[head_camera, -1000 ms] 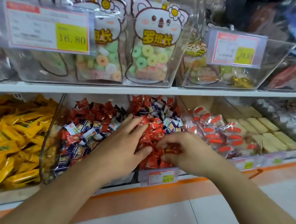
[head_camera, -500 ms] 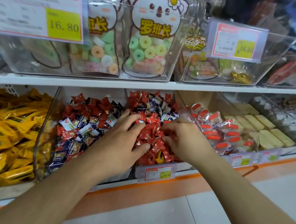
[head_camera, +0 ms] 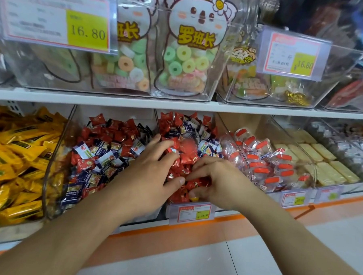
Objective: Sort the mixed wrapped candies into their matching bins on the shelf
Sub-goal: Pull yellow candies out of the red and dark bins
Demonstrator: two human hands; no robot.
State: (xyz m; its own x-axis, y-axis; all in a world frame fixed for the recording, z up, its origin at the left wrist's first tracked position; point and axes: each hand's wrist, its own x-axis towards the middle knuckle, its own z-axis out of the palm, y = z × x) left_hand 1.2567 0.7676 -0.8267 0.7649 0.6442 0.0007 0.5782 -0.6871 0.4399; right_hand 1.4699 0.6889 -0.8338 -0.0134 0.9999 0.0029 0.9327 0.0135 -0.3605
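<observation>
The middle clear bin [head_camera: 228, 132] holds mostly red wrapped candies [head_camera: 171, 121], with several navy-and-white candies [head_camera: 186, 129] mixed in at the back. My left hand [head_camera: 145, 181] lies spread over the pile at the bin's left side, fingers straight and thumb pressing on the red wrappers. My right hand [head_camera: 223, 183] is at the bin's front right, with fingers and thumb curled around a few red candies; a yellow bit shows under the thumb. The bin to the left [head_camera: 58, 164] holds a mix of red and navy candies [head_camera: 106, 156].
Yellow wrapped bars [head_camera: 15, 158] fill the far-left bin. To the right are clear packs with orange caps [head_camera: 262, 164] and pale wafers [head_camera: 325, 167]. A price tag [head_camera: 190, 213] hangs on the middle bin's front. The upper shelf [head_camera: 111, 101] carries bags of ring candy.
My right hand pushed up into the red candies, then drew back toward the bin's front with its fingers curled in. My left hand stayed spread on the pile.
</observation>
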